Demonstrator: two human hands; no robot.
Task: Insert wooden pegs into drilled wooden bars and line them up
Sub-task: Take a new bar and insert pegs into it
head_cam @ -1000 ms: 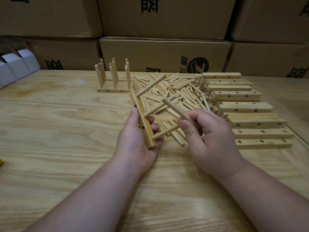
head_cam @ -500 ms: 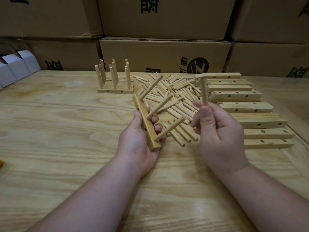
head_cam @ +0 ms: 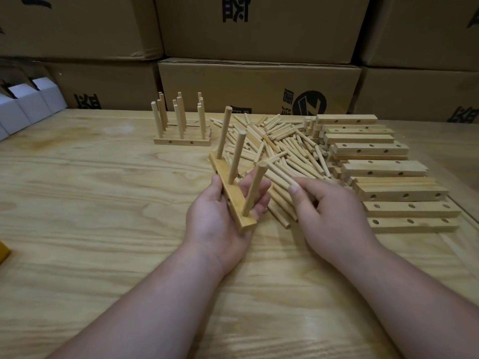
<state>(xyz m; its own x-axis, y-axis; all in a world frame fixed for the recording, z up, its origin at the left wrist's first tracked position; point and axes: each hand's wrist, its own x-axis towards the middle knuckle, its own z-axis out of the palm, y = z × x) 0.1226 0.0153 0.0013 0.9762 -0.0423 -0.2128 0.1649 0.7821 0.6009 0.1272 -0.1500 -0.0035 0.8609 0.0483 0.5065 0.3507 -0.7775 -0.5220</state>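
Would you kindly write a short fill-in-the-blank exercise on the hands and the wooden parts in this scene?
1. The bar in the left hand carries ____ pegs.
2. The right hand reaches into the pile of loose ____.
3. The finished bars stand at the far edge of the table, to the ____ of the pile.
4. The undrilled-looking stack is false: the empty bars show ____ in their faces.

Missing words: three; pegs; left; holes

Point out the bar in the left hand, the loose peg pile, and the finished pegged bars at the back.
bar (head_cam: 234, 203), head view, its near top face.
loose peg pile (head_cam: 280, 143), head view, middle of the heap.
finished pegged bars (head_cam: 181, 141), head view, front bar's side.
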